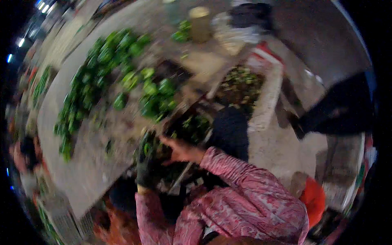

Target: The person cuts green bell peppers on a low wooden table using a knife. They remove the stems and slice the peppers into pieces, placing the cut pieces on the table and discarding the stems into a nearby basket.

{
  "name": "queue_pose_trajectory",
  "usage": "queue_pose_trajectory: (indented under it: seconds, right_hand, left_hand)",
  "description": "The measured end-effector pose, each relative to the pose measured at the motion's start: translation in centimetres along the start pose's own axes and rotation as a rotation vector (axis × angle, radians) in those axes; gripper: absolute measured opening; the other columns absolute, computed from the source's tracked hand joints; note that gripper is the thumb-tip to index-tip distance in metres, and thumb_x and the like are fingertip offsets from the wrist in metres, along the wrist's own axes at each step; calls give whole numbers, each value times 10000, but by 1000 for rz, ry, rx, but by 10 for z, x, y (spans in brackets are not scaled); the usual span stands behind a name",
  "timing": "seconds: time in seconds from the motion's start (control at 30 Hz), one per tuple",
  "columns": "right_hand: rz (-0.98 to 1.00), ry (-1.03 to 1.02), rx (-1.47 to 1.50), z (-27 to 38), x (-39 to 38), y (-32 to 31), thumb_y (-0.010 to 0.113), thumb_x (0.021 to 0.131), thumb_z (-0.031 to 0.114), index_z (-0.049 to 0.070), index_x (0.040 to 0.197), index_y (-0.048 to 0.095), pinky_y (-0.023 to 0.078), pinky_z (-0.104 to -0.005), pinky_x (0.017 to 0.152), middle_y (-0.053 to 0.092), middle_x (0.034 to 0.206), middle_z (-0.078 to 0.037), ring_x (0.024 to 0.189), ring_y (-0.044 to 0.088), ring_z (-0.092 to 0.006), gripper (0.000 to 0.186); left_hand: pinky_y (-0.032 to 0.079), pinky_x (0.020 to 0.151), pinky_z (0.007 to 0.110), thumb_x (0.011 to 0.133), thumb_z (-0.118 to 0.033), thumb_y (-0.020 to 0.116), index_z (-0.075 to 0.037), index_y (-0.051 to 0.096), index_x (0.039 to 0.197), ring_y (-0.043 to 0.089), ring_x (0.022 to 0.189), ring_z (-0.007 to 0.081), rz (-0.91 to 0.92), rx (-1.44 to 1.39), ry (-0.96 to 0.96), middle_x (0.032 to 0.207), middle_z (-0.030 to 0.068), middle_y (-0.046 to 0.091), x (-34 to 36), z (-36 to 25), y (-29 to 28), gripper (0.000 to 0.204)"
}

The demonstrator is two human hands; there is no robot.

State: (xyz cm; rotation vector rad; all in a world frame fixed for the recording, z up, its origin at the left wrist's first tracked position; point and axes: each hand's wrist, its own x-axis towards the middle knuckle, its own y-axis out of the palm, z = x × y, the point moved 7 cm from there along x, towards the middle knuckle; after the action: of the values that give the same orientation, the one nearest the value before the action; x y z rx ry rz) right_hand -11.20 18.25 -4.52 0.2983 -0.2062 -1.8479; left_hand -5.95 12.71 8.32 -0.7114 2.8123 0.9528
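A blurred, downward fisheye view showed two hands working over a dark crate of green leafy produce (pixel 192 126), which sat just beyond the table's near edge, directly in front of the person. The left hand (pixel 146 163), in a dark glove, was closed around a green vegetable (pixel 148 146) at the crate's near left corner. The right hand (pixel 179 150), bare, reached across the crate's front rim with fingers spread and open, holding nothing that could be made out. Both forearms wore pink patterned sleeves (pixel 245 200).

Beyond the crate, a long grey table (pixel 81 163) ran away to the upper left, covered with many green peppers (pixel 106 61), too blurred and heaped to count. A second crate of chopped greens (pixel 241 83) lay further back on the right. One pale cylindrical container (pixel 200 22) stood at the table's far end. One orange object (pixel 313 200) lay at the lower right, beside the sleeve.
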Motion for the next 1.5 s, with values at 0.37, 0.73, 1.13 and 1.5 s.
queue_pose_trajectory:
  seconds: [0.37,0.73,1.13,1.5]
  right_hand:
    - [-647,-299,-274,59,-60,-43,591,895,249,112,1431,382,268,-398,1104,363,1432,-140,1342,336,-298,592]
    - [-621,-271,-157,29,-66,-40,580,943,338,102,1343,459,339,-369,1037,465,1285,-107,1233,437,-262,481]
    - [-480,15,505,-11,-77,-2,537,974,373,49,1404,402,309,-286,1084,480,1347,-49,1273,430,-172,555]
    - [-229,145,746,-71,-76,55,464,998,289,94,1220,583,428,-261,936,589,1210,15,1084,543,-123,319]
  left_hand:
    - [502,784,285,978,-230,544,-11,592,1133,605,908,136,-7,335,61,1037,65,645,15,36,14,273]
    - [508,791,301,904,-159,614,-29,568,1194,624,932,174,65,400,99,1070,74,641,4,54,46,321]
    - [477,678,387,713,-312,778,-108,335,1465,606,818,296,171,1234,265,931,114,650,-17,59,29,896]
    - [491,648,358,765,-202,755,-95,258,1498,605,750,229,254,1319,161,870,53,655,-79,77,12,891]
